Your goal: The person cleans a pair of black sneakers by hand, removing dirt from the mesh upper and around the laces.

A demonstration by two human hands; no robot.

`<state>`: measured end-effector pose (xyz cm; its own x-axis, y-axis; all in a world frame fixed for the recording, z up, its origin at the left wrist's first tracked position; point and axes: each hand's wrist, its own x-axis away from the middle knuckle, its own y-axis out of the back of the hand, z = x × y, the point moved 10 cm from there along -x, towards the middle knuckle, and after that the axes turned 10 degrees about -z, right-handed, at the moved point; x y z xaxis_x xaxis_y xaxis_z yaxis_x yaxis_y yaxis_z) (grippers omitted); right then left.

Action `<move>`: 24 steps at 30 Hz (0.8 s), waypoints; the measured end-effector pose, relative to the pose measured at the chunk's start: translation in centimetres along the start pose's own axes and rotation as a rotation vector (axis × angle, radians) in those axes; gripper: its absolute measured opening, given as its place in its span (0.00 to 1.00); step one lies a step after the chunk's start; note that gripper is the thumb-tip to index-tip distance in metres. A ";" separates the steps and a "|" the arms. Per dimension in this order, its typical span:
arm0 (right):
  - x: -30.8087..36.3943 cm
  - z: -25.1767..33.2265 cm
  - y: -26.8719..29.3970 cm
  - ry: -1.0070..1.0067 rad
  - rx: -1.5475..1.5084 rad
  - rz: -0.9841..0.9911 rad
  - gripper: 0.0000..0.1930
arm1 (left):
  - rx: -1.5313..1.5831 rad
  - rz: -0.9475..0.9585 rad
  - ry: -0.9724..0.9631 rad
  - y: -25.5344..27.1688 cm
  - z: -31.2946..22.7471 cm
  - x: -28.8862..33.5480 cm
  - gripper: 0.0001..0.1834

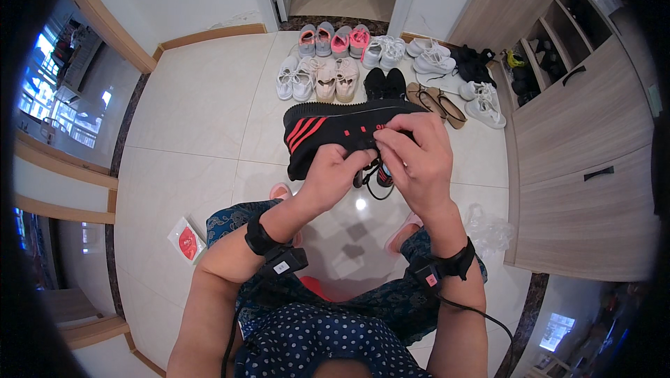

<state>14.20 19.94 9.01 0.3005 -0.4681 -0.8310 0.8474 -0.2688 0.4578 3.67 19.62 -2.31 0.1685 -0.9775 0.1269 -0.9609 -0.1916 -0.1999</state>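
A black sneaker (315, 135) with red stripes is held up on its side in front of me, its sole turned away and its laced opening toward me. My left hand (336, 174) is closed on the shoe near the laces, thumb and fingers bent. At the other end, my right hand (421, 158) has thumb and fingers pinched together at the lacing. A black shoelace (380, 197) hangs in a loop below the shoe between both hands. What lies between the fingertips is partly hidden.
Several pairs of shoes, including white sneakers (296, 79) and brown flats (447, 107), stand beyond the sneaker. A wooden shoe cabinet (583, 161) is at the right, partly open. Clear plastic (488, 228) lies beside it. A white-and-red packet (187, 241) lies left on the tiled floor (174, 175).
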 end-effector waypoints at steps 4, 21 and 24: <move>0.3 -0.4 0.5 -0.109 -0.168 -0.075 0.08 | 0.074 -0.069 0.006 0.3 0.0 -0.5 0.10; 6.7 -0.4 -6.4 -0.788 -0.757 0.647 0.06 | 0.717 -0.229 0.003 5.2 -0.1 -4.0 0.08; 4.1 -2.7 -5.0 -0.800 -0.597 0.222 0.09 | 0.714 -0.194 0.024 4.1 0.5 -3.1 0.08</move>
<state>12.41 21.60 2.44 0.2823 -0.9400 -0.1918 0.9537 0.2534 0.1620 -0.66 21.82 -3.98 0.3080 -0.9196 0.2437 -0.5358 -0.3794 -0.7543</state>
